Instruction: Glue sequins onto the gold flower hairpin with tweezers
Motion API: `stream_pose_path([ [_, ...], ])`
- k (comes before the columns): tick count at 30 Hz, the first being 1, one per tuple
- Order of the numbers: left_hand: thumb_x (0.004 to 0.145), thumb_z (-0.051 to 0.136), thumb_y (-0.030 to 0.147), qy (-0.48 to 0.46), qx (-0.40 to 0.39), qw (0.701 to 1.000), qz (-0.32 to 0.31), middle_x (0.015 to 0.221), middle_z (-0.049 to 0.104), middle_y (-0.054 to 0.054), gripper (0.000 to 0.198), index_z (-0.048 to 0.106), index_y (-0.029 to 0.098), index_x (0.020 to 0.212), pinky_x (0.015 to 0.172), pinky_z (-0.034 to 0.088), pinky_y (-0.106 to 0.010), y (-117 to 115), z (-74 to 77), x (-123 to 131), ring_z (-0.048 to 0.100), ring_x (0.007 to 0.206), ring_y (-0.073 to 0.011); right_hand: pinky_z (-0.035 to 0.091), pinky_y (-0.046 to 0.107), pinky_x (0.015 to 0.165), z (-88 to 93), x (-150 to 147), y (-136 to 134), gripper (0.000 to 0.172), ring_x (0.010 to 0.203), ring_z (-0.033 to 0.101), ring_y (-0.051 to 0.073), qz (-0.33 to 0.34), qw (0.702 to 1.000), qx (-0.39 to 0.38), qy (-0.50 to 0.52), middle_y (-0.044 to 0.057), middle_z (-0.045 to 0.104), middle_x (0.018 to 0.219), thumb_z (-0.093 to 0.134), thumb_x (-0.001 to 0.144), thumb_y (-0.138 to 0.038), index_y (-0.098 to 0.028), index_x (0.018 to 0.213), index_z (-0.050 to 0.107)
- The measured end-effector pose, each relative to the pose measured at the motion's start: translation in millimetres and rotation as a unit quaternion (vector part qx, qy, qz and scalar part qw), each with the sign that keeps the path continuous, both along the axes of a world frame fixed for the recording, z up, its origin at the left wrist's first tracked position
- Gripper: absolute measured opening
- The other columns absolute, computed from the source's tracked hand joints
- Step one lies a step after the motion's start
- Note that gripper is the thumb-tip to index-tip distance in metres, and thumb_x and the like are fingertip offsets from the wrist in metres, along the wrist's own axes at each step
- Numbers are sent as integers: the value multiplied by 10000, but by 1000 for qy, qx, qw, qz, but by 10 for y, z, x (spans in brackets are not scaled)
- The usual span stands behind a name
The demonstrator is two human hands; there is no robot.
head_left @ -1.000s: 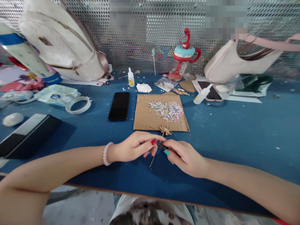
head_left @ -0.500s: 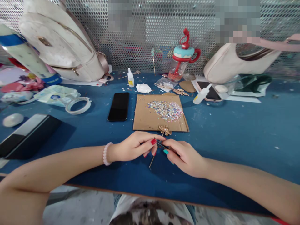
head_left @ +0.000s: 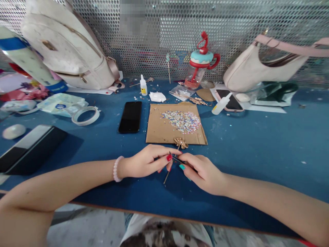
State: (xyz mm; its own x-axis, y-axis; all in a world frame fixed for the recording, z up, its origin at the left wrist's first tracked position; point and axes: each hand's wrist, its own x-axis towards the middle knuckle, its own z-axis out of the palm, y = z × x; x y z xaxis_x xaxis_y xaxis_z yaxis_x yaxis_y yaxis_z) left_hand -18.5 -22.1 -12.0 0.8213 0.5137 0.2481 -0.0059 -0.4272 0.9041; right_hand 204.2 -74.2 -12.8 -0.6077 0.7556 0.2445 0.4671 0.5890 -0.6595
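Note:
Between my hands a gold flower ornament (head_left: 181, 142) on a thin stick (head_left: 167, 176) slants over the table, its head at the front edge of a cardboard sheet (head_left: 156, 132). My left hand (head_left: 148, 160), with a beaded bracelet at the wrist, pinches the stick below the flower. My right hand (head_left: 204, 173) is closed on dark tweezers (head_left: 181, 160), whose tips reach to my left thumb and fingertip. Whether the tips grip anything is too small to tell. Colourful sequins (head_left: 182, 120) lie spread on the cardboard.
A black phone (head_left: 130, 117) lies left of the cardboard, with a tape roll (head_left: 85, 116) farther left. Behind are glue bottles (head_left: 143, 85), a red-lidded cup (head_left: 197, 65) and a backpack (head_left: 69, 48). Another glue bottle (head_left: 221, 104) leans on a phone beside a handbag (head_left: 264, 70).
My left thumb has shifted very slightly at the tweezer tips. Both hands keep their hold, and the flower and stick stay in place.

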Motion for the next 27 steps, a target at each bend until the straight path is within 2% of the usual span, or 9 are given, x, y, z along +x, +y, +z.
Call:
stream_pose_path([
  [11,1006,337,250,-3,-4,1000,-2,739,622,-26,356,520,141,1291,523,442,-157,-15,-6,-10,493,498,-59,351,226,522,-19,7,-3,155,540,482,114,1,1000,11,-8,0,573,691,377,936,-217,-175,1025,497],
  [27,992,364,221,-4,2,1000,-6,744,627,-29,343,521,139,1286,521,438,-153,3,-2,-5,495,501,-58,355,234,523,-35,10,4,157,538,491,120,2,1000,8,-14,5,587,697,374,942,-233,-179,1027,494],
])
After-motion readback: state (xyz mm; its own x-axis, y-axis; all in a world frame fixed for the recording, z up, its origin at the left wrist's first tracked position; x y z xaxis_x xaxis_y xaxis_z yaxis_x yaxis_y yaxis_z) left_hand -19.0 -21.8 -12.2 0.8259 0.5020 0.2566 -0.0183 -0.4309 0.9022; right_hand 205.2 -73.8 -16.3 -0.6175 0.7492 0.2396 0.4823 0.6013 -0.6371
